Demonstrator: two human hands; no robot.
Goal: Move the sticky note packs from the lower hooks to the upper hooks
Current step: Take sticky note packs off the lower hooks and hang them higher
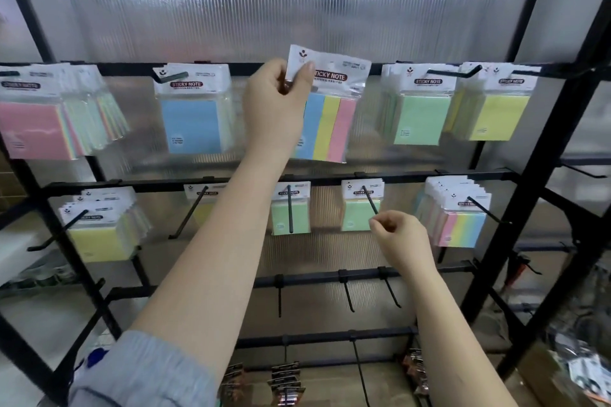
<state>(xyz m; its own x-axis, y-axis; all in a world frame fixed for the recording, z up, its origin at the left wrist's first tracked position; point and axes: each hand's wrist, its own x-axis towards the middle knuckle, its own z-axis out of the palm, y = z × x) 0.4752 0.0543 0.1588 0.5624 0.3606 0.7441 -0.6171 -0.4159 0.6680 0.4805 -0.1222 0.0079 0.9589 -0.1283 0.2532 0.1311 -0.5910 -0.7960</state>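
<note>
Lifting a striped blue, yellow and pink sticky note pack [325, 109] at the frame's upper centre, the left hand [276, 106] pinches its white header; I'd align the hole with a top-rail hook. The right hand [398, 235], fingers curled, pinches the lower black hook's tip [375, 210].

The person's left arm [211, 261] wears a pale grey-blue sleeve [142, 373] of soft fabric, bunched in folds and pushed up past the elbow, with a small dark blue mark near its edge. The right arm [443, 334] is bare. Both hands are ungloved, without rings.
</note>
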